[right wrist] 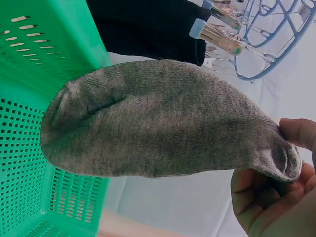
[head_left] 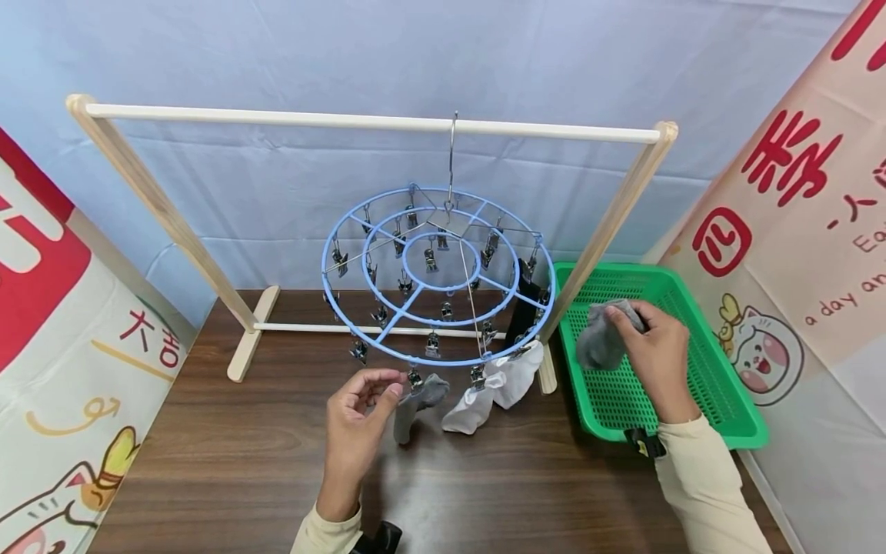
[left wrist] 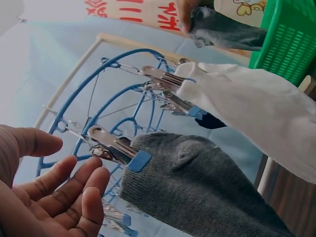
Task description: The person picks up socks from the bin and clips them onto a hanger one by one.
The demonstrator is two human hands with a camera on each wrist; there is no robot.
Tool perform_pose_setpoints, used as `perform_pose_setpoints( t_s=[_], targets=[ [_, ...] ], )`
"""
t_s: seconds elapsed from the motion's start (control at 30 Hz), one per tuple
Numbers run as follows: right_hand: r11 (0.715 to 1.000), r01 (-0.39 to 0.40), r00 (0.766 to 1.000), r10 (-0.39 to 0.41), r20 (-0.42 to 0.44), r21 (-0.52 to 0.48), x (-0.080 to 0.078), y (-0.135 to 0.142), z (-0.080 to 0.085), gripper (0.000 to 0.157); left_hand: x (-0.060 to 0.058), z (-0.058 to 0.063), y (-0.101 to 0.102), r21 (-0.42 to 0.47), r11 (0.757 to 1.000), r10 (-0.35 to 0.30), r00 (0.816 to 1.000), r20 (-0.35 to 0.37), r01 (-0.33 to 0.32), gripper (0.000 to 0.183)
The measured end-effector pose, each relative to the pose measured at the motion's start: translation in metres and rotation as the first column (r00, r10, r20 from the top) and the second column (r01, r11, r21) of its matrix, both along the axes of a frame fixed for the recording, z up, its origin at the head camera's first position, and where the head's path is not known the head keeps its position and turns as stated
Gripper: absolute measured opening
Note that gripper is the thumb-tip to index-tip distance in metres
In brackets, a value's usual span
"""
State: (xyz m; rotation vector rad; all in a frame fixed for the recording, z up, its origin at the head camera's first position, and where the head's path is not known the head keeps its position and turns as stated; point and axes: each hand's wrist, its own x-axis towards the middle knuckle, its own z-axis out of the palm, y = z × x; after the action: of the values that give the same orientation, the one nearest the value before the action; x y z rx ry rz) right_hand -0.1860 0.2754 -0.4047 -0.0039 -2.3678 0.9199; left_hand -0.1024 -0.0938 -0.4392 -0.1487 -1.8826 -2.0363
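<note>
My right hand (head_left: 657,354) pinches a grey sock (head_left: 601,338) by its cuff above the green basket. In the right wrist view the sock (right wrist: 158,123) stretches out flat, toe toward the basket wall. Beside a metal clip (left wrist: 111,145) with blue tips, my left hand (head_left: 363,408) has its fingers loosely bent and holds nothing. That clip grips another grey sock (left wrist: 197,182), which hangs from the round blue drying rack (head_left: 443,362). To its right hang white socks (head_left: 471,412) on the same ring. A black sock (head_left: 522,312) hangs at the rack's right side.
The rack hooks onto a white rod (head_left: 346,119) of a wooden stand (head_left: 609,223). At right stands the green basket (head_left: 734,438). Several bare clips (head_left: 432,344) dangle from the rings. Brown tabletop (head_left: 228,462) lies beneath, with printed cloths at both sides.
</note>
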Motion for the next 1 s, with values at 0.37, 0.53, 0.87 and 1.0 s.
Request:
perform_pose_setpoints(
  t_s=[0.37, 0.53, 0.87, 1.0],
  targets=[
    [0.998, -0.032, 0.999, 0.031, -0.017, -0.052, 0.012, -0.008, 0.006, 0.016, 0.004, 0.004, -0.005, 0.027, 0.999, -0.016, 0.999, -0.032, 0.017, 0.006],
    [0.992, -0.05, 0.998, 0.055, 0.037, -0.115, 0.022, -0.015, 0.011, 0.014, 0.005, 0.007, -0.013, 0.092, 0.996, 0.021, 0.989, -0.149, -0.008, 0.009],
    [0.942, -0.194, 0.967, 0.23, 0.108, -0.275, 0.049, -0.041, 0.026, 0.005, -0.013, 0.004, -0.033, 0.239, 0.958, 0.199, 0.966, -0.164, -0.157, 0.021],
    [0.923, -0.266, 0.95, 0.3, 0.086, -0.28, 0.056, -0.054, 0.027, 0.006, -0.023, -0.001, -0.04, 0.165, 0.983, 0.099, 0.992, -0.082, -0.084, 0.037]
  ],
)
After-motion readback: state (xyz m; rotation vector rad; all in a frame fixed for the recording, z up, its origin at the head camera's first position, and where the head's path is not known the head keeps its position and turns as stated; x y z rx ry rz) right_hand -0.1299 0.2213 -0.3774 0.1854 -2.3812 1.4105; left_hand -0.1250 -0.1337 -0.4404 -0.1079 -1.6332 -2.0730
